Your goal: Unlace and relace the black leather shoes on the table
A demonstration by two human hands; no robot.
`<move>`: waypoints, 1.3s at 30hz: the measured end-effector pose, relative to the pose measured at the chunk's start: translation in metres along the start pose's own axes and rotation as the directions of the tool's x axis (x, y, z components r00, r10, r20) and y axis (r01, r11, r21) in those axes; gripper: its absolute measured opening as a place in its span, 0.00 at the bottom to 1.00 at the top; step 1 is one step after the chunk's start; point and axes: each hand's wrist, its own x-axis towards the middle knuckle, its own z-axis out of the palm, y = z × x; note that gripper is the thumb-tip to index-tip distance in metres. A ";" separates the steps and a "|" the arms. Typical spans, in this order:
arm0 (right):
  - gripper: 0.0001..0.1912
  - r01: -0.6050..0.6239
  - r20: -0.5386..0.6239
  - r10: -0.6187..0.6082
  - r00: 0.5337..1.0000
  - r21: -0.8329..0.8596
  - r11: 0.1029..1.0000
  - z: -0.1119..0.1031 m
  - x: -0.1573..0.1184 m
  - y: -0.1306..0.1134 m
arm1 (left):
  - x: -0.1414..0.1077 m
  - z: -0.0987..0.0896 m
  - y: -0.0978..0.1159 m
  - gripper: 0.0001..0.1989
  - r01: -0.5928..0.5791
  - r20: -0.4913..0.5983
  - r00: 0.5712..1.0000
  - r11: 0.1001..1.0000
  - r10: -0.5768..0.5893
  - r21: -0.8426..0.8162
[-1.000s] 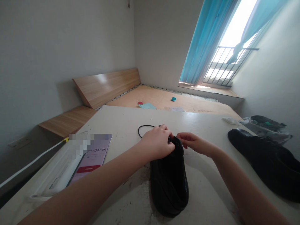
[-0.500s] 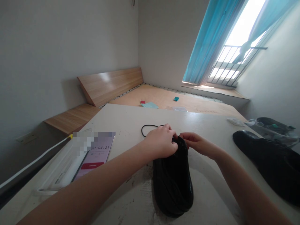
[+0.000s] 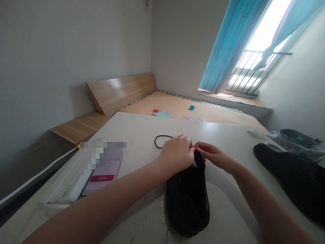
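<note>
A black shoe (image 3: 188, 203) rests on the white table with its heel end toward me. Over its upper front part, my left hand (image 3: 177, 150) is closed, fingers curled at the tongue and eyelet area. My right hand (image 3: 209, 152) pinches at the right edge of the same part, its fingertips close to those of the left. What either hand pinches is too small and dark to make out. A thin black lace (image 3: 158, 137) curves out in a loop on the table beyond my left hand.
A second black shoe (image 3: 286, 173) lies at the right, by a clear plastic bag (image 3: 299, 139). A phone (image 3: 106, 171) and a clear plastic tray (image 3: 57, 189) are at the left. Beyond the white table (image 3: 137, 127) is a wooden bed base (image 3: 172, 101).
My left hand has turned slightly and its fingers have curled in closer to my right fingertips. The whole view has shifted a little; the shoe stays in place.
</note>
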 end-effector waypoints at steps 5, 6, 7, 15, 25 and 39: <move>0.19 0.178 -0.161 -0.182 0.970 -0.041 0.983 0.015 -0.007 -0.024 | 0.006 -0.014 -0.007 0.12 -0.040 -0.090 0.995 0.995 0.032 -0.089; 0.19 0.230 -0.175 -0.236 0.956 -0.058 0.972 0.020 -0.009 -0.030 | 0.006 -0.017 -0.007 0.11 -0.067 -0.112 0.992 0.990 0.053 -0.128; 0.18 0.275 -0.194 -0.284 0.939 -0.071 0.959 0.026 -0.011 -0.036 | 0.006 -0.021 -0.006 0.11 -0.103 -0.118 0.990 0.976 0.081 -0.191; 0.17 0.454 -0.503 -0.217 0.837 0.414 0.789 0.015 -0.039 -0.069 | -0.002 -0.069 0.009 0.14 0.041 0.037 0.999 0.556 -0.017 -0.830; 0.11 0.295 -0.321 -0.390 0.863 -0.305 0.905 0.069 -0.042 -0.069 | -0.012 -0.085 0.014 0.04 -0.263 -0.302 0.953 0.534 0.015 -0.803; 0.11 0.283 -0.003 -0.313 0.950 -0.423 0.861 0.043 0.024 -0.079 | -0.004 -0.096 -0.003 0.09 -0.523 -0.525 0.841 0.447 0.131 -0.726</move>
